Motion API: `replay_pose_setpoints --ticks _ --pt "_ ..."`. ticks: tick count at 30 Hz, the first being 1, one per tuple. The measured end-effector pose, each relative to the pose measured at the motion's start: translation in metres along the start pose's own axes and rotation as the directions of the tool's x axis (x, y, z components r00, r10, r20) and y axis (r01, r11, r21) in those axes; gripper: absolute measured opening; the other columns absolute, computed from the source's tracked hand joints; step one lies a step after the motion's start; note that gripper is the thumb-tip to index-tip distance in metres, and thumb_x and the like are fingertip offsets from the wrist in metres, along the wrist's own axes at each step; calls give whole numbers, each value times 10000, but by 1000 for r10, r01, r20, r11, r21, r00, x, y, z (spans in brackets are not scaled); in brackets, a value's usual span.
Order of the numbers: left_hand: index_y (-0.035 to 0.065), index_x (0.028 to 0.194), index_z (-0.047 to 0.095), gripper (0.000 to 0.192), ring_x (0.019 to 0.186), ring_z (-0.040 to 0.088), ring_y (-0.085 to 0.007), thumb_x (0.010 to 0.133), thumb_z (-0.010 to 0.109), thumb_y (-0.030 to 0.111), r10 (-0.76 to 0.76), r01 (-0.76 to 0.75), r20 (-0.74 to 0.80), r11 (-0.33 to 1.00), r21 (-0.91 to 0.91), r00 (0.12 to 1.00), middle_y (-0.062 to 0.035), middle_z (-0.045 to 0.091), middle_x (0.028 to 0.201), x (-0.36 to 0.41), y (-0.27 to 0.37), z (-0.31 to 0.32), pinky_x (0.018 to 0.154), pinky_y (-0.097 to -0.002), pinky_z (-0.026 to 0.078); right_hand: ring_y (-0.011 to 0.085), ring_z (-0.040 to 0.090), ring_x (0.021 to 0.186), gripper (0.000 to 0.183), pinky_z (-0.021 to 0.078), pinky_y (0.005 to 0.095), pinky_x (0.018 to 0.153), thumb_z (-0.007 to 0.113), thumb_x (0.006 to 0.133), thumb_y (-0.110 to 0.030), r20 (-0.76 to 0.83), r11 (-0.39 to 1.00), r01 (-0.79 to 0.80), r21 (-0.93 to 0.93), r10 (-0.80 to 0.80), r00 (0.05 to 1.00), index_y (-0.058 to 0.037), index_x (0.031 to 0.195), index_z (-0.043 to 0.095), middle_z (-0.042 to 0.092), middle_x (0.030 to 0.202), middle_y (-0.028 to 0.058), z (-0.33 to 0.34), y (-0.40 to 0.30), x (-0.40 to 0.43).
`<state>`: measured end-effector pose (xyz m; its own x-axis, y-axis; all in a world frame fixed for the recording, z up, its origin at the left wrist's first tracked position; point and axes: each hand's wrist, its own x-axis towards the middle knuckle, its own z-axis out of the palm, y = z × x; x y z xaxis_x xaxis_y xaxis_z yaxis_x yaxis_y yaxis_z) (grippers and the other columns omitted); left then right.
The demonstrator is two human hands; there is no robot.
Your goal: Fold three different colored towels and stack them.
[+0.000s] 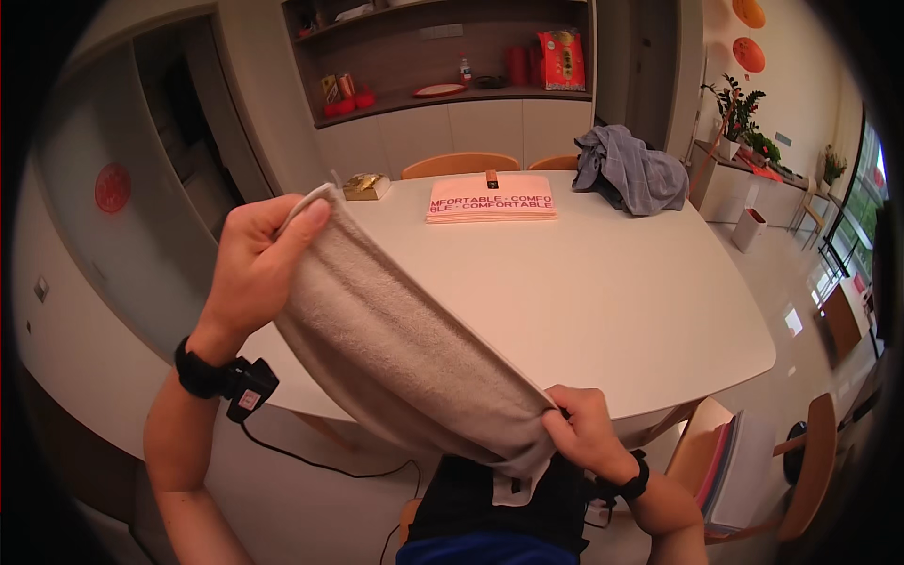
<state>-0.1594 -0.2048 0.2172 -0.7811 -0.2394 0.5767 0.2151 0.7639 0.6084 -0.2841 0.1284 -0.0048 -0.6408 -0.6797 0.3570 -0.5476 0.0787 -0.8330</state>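
Note:
A grey-beige terry towel [417, 339] is stretched at a slant between both hands, over the near edge of the white table [600, 296]. My left hand [265, 254], raised at the left, pinches one upper corner between thumb and fingers. Lower down at the right, my right hand [583, 427] grips another part of the towel's edge. The cloth sags between them, and a lower corner hangs over my dark clothing. Across the table lies a folded pink towel stack [491, 201] with printed lettering and a small dark and orange item on it.
A crumpled grey-blue checked cloth [628, 169] lies at the table's far right. A gold and white box [366, 186] stands at the far left. Folded cloths [738, 473] rest on a wooden chair [812, 470] at the right. A black cable [332, 472] hangs from my left wrist device.

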Motion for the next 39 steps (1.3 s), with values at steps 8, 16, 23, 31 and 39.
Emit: replay_pose_setpoints --ticks 8,16,23,31,39 --pt "29 940 754 342 725 479 -6 1114 630 296 91 -74 -294 995 68 951 98 586 785 -21 -21 -42 646 -211 386 450 660 745 122 538 462 683 606 756 6 5 947 -2 -323 4 1000 30 856 670 665 808 236 -21 32 -11" --pt "96 893 652 338 733 430 -5 1129 592 330 -47 101 -400 988 117 915 102 499 794 -37 -116 -124 674 -208 356 450 669 740 267 537 467 691 533 661 61 -170 865 -157 -476 84 982 7 860 702 655 770 243 -110 65 -76" --pt "64 904 651 348 748 470 -28 1130 582 319 -277 287 -358 958 -26 892 87 543 816 -82 -135 -124 699 -220 389 200 624 680 111 482 350 641 593 873 9 -388 904 -38 -425 -144 911 -3 818 688 647 705 102 -224 58 -115" --pt "11 1042 758 366 866 619 -42 1125 578 319 -452 444 -47 887 -128 891 46 709 921 -22 -225 -73 767 -234 490 88 430 636 226 347 326 571 598 847 -128 -291 833 -338 -437 225 930 -20 654 555 437 611 -5 -289 90 59" --pt "56 1656 354 682 1324 605 -329 1095 592 361 -516 460 57 803 379 855 -196 602 1470 -75 -308 -51 1101 -407 480 376 598 1307 479 512 470 1045 738 867 -49 -71 414 -84 -906 46 996 -75 1337 651 572 1498 177 -215 130 48"
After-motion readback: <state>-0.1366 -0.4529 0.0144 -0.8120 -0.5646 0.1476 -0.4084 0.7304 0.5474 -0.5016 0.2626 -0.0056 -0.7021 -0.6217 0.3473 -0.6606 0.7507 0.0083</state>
